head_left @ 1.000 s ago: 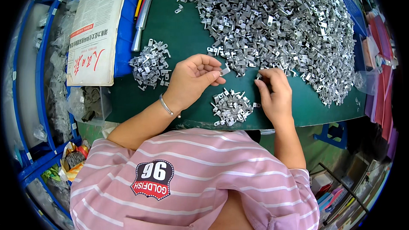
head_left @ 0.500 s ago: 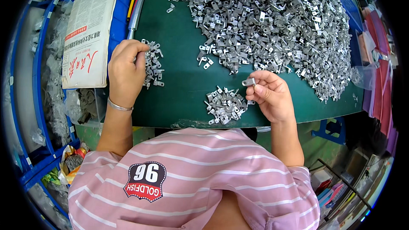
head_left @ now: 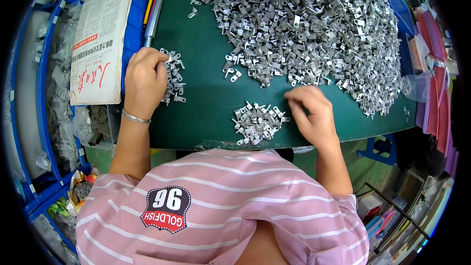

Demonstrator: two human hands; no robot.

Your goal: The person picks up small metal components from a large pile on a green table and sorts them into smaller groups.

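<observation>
The metal clips (head_left: 258, 123) look light, stiff, best pinched by their tabs; whether curled left hand (head_left: 145, 82) or right hand (head_left: 314, 115) grips one, I cannot tell.

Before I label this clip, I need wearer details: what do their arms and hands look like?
The left hand and right hand are gloveless. Both forearms are bare, the left circled by a thin silver bracelet. The short sleeves are pink with white stripes.

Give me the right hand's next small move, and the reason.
Probably reach forward to the large heap of metal brackets and pick one up: it lies just beyond the right hand, in which no bracket shows.
</observation>
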